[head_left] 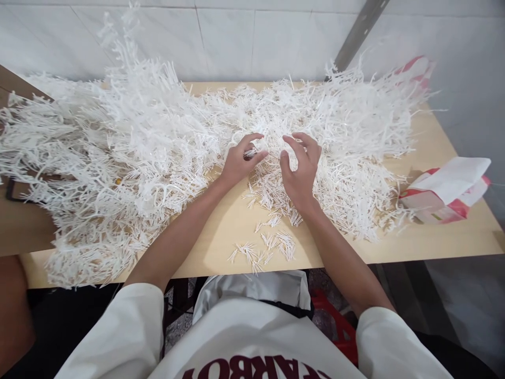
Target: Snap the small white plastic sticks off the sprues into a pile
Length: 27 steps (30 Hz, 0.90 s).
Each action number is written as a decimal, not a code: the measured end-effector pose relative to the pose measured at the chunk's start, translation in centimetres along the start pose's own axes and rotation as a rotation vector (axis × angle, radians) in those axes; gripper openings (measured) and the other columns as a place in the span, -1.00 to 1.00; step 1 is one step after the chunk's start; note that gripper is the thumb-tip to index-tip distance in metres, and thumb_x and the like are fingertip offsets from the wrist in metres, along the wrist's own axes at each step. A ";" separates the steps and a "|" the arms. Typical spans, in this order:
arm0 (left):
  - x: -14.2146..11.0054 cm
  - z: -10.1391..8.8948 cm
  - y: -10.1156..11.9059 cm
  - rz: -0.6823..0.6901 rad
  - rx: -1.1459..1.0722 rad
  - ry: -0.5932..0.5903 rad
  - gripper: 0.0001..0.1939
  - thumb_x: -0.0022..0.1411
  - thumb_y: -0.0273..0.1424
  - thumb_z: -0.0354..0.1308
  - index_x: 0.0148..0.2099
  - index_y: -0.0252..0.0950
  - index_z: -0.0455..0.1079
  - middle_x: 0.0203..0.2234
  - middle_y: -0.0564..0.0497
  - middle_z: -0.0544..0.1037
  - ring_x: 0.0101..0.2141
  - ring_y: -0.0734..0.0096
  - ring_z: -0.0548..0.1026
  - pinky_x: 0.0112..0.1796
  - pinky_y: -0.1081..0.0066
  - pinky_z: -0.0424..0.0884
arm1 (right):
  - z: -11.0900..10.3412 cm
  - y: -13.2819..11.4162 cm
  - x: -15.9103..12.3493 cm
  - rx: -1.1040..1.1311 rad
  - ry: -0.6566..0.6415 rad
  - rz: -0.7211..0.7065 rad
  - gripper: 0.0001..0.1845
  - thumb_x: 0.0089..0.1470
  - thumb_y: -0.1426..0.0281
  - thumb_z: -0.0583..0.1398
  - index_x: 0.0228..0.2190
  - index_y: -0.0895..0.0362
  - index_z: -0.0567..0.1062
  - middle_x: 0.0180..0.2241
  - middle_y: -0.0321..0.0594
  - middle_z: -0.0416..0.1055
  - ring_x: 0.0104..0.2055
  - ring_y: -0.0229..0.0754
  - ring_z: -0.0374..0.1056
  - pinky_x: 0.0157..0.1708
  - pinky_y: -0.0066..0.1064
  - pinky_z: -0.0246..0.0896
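A large heap of thin white plastic-looking strands [347, 126], many branched like twigs, spreads across the light wooden table [229, 226]. My left hand [241, 160] is at the middle of the heap, thumb and fingers curved apart. Some white strands show in the gap between them, and I see no firm grip on any. Just to the right, my right hand [300, 167] hovers over or touches the strands with its fingers bent and spread. Short loose white pieces [280, 245] lie near the table's front edge, below both hands.
A pink and white paper bag [442, 195] stands at the right end of the table. On the left, more strands [98, 173] pile high beside a brown cardboard box [27, 221]. White tiled wall [229, 37] rises behind. Another person's arm [13, 316] shows at lower left.
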<state>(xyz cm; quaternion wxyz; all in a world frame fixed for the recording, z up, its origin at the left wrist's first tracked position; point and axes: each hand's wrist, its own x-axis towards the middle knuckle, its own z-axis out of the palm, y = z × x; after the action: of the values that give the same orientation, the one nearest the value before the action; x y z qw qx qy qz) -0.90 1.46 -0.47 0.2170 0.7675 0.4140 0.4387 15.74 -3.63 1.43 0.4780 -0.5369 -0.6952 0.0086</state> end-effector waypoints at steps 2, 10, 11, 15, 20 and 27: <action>-0.1 0.2 -0.2 0.023 0.005 -0.061 -0.44 0.22 0.02 0.05 0.15 -0.17 0.17 -0.33 0.01 0.52 -0.39 0.46 0.48 -0.40 0.45 0.30 | 0.1 0.2 0.3 -0.008 -0.072 -0.006 -0.61 0.24 0.13 0.00 0.03 -0.07 0.38 0.04 -0.14 0.36 0.13 -0.01 0.26 0.12 0.06 0.15; -0.3 0.6 -0.7 0.038 -0.110 -0.159 -0.51 0.18 -0.19 0.18 0.07 -0.20 0.10 -0.41 0.10 0.48 -0.43 0.54 0.45 -0.35 0.45 0.36 | 0.4 0.9 0.3 0.126 -0.368 -0.127 -0.70 0.23 0.20 0.05 -0.07 -0.04 0.45 -0.24 -0.25 0.45 -0.20 -0.21 0.37 -0.13 -0.26 0.27; -0.3 0.6 -0.7 0.046 -0.103 -0.160 -0.55 0.18 -0.21 0.18 0.03 -0.21 0.12 -0.40 0.09 0.48 -0.41 0.54 0.46 -0.33 0.45 0.36 | 0.4 1.1 0.3 0.090 -0.383 -0.145 -0.70 0.21 0.20 0.08 -0.06 -0.04 0.45 -0.26 -0.25 0.44 -0.19 -0.19 0.36 -0.12 -0.25 0.24; -0.5 0.6 -0.5 0.090 -0.044 -0.190 -0.64 0.20 -0.25 0.14 -0.03 -0.22 0.13 -0.39 0.08 0.48 -0.42 0.55 0.44 -0.36 0.47 0.34 | 0.5 1.2 0.3 -0.045 -0.435 -0.166 -0.71 0.14 0.15 0.16 -0.15 -0.01 0.49 -0.29 -0.24 0.44 -0.17 -0.13 0.34 -0.15 -0.21 0.17; -0.3 0.7 -0.2 0.116 0.084 -0.169 -0.67 0.23 -0.08 0.10 -0.15 -0.23 0.25 -0.40 0.05 0.48 -0.46 0.52 0.40 -0.40 0.44 0.30 | 0.5 1.0 0.3 0.090 -0.303 -0.031 -0.73 0.23 0.16 0.06 -0.27 0.02 0.47 -0.31 -0.27 0.50 -0.26 -0.22 0.38 -0.20 -0.30 0.22; 0.2 0.3 0.1 0.214 0.077 -0.133 -0.66 0.35 -0.11 -0.09 -0.23 -0.24 0.36 -0.42 0.01 0.44 -0.37 0.45 0.39 -0.29 0.39 0.34 | 0.5 1.2 0.4 0.103 -0.198 0.138 -0.68 0.26 0.12 -0.03 -0.30 0.04 0.38 -0.43 -0.30 0.45 -0.41 -0.27 0.34 -0.36 -0.36 0.20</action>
<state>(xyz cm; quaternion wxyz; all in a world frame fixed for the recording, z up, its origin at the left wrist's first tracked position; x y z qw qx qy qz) -0.58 1.58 -0.48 0.1661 0.8424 0.3310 0.3913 16.27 -2.62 0.78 0.4323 -0.5549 -0.6988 0.1301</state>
